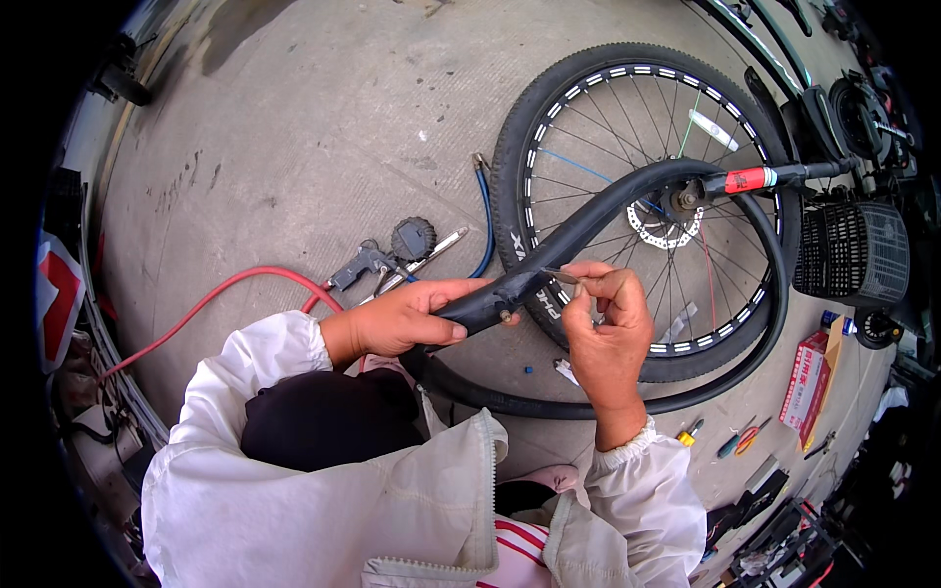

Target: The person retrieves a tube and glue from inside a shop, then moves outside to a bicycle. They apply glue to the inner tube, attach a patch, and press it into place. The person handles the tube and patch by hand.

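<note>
A partly inflated black inner tube (598, 218) loops over a bicycle wheel (510, 147) that lies flat on the ground. My left hand (397, 316) is closed around the tube close to its short metal valve (506, 316), thumb on the near side. In front of it, my right hand (613, 328) pinches a small thin grey piece (561, 277) between thumb and fingertips. Its tip meets the tube's upper surface just past the valve; what exactly it is cannot be made out. A silver brake disc (647, 235) shows at the wheel's hub.
An air gun (358, 267) with a red hose (225, 291) and a blue hose (487, 220) lies left of the wheel. At right are a black basket (853, 255), a red box (809, 387), a yellow screwdriver (691, 431) and other hand tools.
</note>
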The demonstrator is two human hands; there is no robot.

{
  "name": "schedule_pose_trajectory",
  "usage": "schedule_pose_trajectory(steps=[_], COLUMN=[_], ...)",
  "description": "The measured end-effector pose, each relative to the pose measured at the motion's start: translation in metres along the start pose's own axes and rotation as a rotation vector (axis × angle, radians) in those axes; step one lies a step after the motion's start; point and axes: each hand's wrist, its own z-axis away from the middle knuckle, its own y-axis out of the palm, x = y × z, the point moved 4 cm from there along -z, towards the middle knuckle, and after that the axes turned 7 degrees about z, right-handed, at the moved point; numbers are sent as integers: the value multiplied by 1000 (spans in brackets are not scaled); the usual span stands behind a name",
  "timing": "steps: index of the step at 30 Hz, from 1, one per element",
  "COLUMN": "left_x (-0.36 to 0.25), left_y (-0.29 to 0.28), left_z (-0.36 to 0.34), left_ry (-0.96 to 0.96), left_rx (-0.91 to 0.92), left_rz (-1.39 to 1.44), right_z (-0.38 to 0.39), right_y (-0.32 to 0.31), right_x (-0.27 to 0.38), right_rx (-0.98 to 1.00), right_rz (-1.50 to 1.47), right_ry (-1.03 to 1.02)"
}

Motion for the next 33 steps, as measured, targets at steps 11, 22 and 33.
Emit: schedule_pose_trajectory(steps=[11,22,33], left_x=[-4,6,12], left_y=[4,3,1], left_z=[7,3,3], left_ry=[-111,-57,-59], left_rx=[-47,3,22], left_rz=[155,-41,-51], right_z=[26,11,-1], right_y=[14,20,12], right_x=[12,33,36], right_rx=[92,281,368], right_rz=[16,290,300], right_ry=[-116,-509,-473])
